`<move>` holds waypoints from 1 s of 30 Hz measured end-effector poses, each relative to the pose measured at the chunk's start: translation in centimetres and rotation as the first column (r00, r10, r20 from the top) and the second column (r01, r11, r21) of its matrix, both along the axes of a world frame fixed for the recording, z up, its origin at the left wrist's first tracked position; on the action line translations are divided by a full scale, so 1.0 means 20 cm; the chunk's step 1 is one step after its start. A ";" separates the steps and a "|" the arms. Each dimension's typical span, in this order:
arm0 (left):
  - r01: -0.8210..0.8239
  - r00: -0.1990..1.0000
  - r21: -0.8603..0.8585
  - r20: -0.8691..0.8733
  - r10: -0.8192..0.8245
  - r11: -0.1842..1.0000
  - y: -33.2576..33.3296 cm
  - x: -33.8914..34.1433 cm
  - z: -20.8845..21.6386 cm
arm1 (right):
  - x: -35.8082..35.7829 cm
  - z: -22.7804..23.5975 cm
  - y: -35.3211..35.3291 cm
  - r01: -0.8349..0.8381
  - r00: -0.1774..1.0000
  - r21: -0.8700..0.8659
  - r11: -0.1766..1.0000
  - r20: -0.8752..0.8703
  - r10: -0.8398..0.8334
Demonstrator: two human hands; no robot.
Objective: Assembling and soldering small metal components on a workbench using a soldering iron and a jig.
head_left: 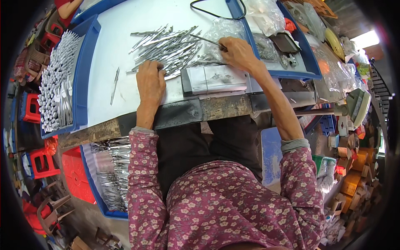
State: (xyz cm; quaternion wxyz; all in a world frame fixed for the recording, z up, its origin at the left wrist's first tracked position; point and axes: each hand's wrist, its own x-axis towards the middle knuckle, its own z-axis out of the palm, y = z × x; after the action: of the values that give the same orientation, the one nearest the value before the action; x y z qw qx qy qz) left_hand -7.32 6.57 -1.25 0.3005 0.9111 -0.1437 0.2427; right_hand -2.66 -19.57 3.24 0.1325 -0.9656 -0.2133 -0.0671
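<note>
A loose pile of thin silvery metal pieces (166,48) lies on the white tabletop. At the pile's near edge my left hand (151,81) is closed, its fingers curled down; what they hold, if anything, is hidden. My right hand (238,54) pinches a thin dark metal rod (206,40), which points left over the pile's right side. Below that hand lies a white block-like bundle (216,79) with dark smudges and a black end. One slim metal piece (115,85) rests apart, left of my left hand.
A blue tray (92,39) at left holds many white-tipped pieces; another blue tray (93,187) below holds metal pieces. At right, a blue tray (306,74) contains plastic bags and small parts. A black cable loop (218,16) lies at the back. A person's arm (70,8) shows far left.
</note>
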 end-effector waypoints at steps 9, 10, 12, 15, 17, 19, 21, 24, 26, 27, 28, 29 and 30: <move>-0.049 0.996 -0.059 0.068 0.053 0.997 -0.02 -0.02 0.01 | -0.01 -0.02 0.00 0.044 0.999 -0.035 0.998 0.007 -0.044; -0.055 0.995 -0.079 0.077 0.061 0.995 -0.03 -0.03 0.02 | -0.01 -0.02 0.00 0.045 0.999 -0.036 0.998 0.008 -0.045; -0.065 0.995 -0.128 0.060 0.073 0.990 -0.03 -0.05 0.03 | 0.00 -0.02 0.00 0.042 0.999 -0.006 0.999 -0.019 -0.042; -0.087 0.995 -0.218 0.019 0.094 0.972 -0.03 -0.07 0.05 | -0.01 0.00 -0.02 0.072 0.996 0.094 0.993 -0.066 -0.066; -0.097 0.995 -0.259 -0.005 0.099 0.961 -0.03 -0.08 0.08 | -0.02 0.01 -0.01 0.074 0.996 0.102 0.992 -0.052 -0.069; -0.148 0.986 -0.371 -0.124 0.109 0.917 -0.04 -0.09 0.11 | -0.02 0.02 -0.01 0.080 0.996 0.109 0.991 -0.038 -0.077; -0.120 0.991 -0.452 -0.114 0.076 0.884 -0.03 -0.08 0.08 | -0.02 0.02 -0.01 0.162 0.986 0.178 0.971 -0.072 -0.152; -0.071 0.994 -0.598 -0.109 0.007 0.799 -0.04 -0.08 0.08 | -0.03 0.03 -0.04 0.192 0.977 0.378 0.906 -0.162 -0.140; -0.051 0.993 -0.663 -0.112 -0.031 0.747 -0.05 -0.08 0.08 | -0.06 0.06 -0.04 0.192 0.969 0.482 0.855 -0.229 -0.088; -0.039 0.994 -0.688 -0.103 -0.044 0.725 -0.05 -0.08 0.07 | -0.08 0.08 -0.04 0.199 0.956 0.580 0.790 -0.292 -0.027; -0.027 0.994 -0.712 -0.094 -0.057 0.701 -0.05 -0.08 0.07 | -0.10 0.09 -0.03 0.199 0.956 0.579 0.791 -0.291 -0.027; -0.025 0.994 -0.713 -0.092 -0.059 0.701 -0.05 -0.08 0.07 | -0.12 0.11 -0.03 0.246 0.931 0.635 0.732 -0.364 0.003; -0.021 0.994 -0.714 -0.091 -0.064 0.700 -0.05 -0.08 0.08 | -0.13 0.12 -0.02 0.296 0.901 0.682 0.669 -0.433 0.042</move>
State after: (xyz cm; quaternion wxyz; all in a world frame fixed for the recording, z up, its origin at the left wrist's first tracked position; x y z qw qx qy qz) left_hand -8.87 5.54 0.30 0.6398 0.7339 -0.0326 0.2259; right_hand -5.26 -20.06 5.74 0.5447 -0.8346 -0.0655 0.0494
